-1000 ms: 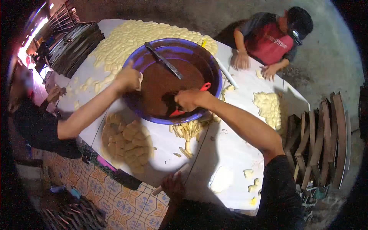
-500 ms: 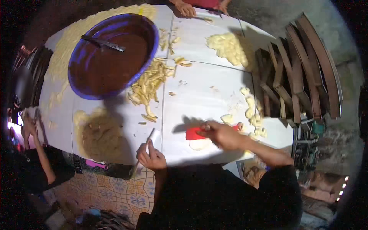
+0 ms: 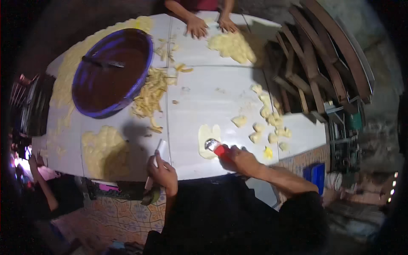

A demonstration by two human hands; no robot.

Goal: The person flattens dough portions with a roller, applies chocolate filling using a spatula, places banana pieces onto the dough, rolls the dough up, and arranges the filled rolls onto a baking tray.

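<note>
My left hand (image 3: pixel 163 173) is closed around a slim white rod (image 3: pixel 162 148), held slanted over the table's near edge. My right hand (image 3: pixel 244 162) grips a red tool with a shiny rounded metal end (image 3: pixel 211 144); its exact kind is unclear. That end lies over a flattened, pale piece of dough (image 3: pixel 204 132). Several small dough lumps (image 3: pixel 256 137) lie on the white tabletop to the right of this hand. Left of my left hand spreads a larger slab of dough (image 3: pixel 102 146), partly in shadow.
A blue-purple basin (image 3: pixel 78 104) of brown filling stands at the left, a dark utensil inside. Beside it lie peeled banana-like strips (image 3: pixel 151 93). Dark metal trays (image 3: pixel 314 63) are stacked far right. Another person's hands (image 3: pixel 196 26) are near a dough pile (image 3: pixel 231 46); another person's arm (image 3: pixel 44 182) is at left.
The view has shifted. My right hand has turned the red tool, and its metal end now shows on the flattened dough. The person opposite has brought both hands toward the far dough pile.
</note>
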